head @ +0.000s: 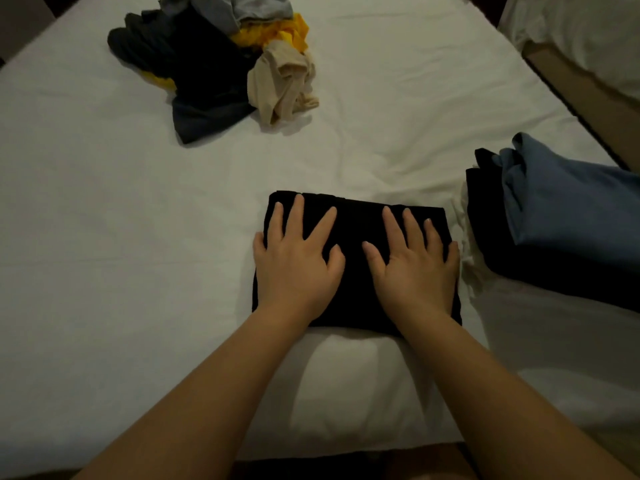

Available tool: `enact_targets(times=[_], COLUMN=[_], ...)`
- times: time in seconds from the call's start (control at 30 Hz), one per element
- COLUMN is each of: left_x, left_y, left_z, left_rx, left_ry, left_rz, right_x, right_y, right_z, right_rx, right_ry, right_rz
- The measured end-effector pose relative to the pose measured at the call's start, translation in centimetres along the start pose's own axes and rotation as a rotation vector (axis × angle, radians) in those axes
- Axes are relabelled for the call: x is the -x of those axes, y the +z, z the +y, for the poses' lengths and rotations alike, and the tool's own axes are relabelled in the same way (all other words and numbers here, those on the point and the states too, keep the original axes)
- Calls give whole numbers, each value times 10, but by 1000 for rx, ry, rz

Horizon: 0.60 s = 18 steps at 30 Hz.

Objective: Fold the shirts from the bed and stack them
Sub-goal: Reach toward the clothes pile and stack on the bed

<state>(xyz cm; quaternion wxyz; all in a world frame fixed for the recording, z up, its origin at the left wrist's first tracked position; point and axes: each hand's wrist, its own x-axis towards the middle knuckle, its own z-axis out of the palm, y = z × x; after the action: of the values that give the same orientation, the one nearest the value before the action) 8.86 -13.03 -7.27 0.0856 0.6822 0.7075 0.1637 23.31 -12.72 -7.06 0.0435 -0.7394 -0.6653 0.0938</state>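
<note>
A black shirt (356, 223), folded into a compact rectangle, lies on the white bed (138, 220) in front of me. My left hand (298, 258) presses flat on its left half with fingers spread. My right hand (414, 268) presses flat on its right half, fingers straight. To the right sits a stack of folded shirts (561, 216), a blue one on top of dark ones. At the far side of the bed lies a heap of unfolded shirts (214, 53) in black, grey, yellow and beige.
A second bed or pillow with white cover (588, 32) stands at the upper right, past a brown gap. The near edge of the bed runs along the bottom of the view.
</note>
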Motion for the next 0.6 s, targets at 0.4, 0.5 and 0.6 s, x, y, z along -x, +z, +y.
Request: enact_targets(times=[0.4, 0.5, 0.6], left_x=[6, 9, 12], left_y=[-16, -23, -37], left_z=[-5, -10, -12], left_rx=[31, 56, 359], left_ry=[-230, -219, -235], left_rz=[34, -33, -129], right_x=[16, 25, 27], right_y=[-9, -16, -31], right_z=[10, 14, 14], right_rx=[-142, -180, -482], right_ry=[153, 194, 254], right_rz=[65, 89, 93])
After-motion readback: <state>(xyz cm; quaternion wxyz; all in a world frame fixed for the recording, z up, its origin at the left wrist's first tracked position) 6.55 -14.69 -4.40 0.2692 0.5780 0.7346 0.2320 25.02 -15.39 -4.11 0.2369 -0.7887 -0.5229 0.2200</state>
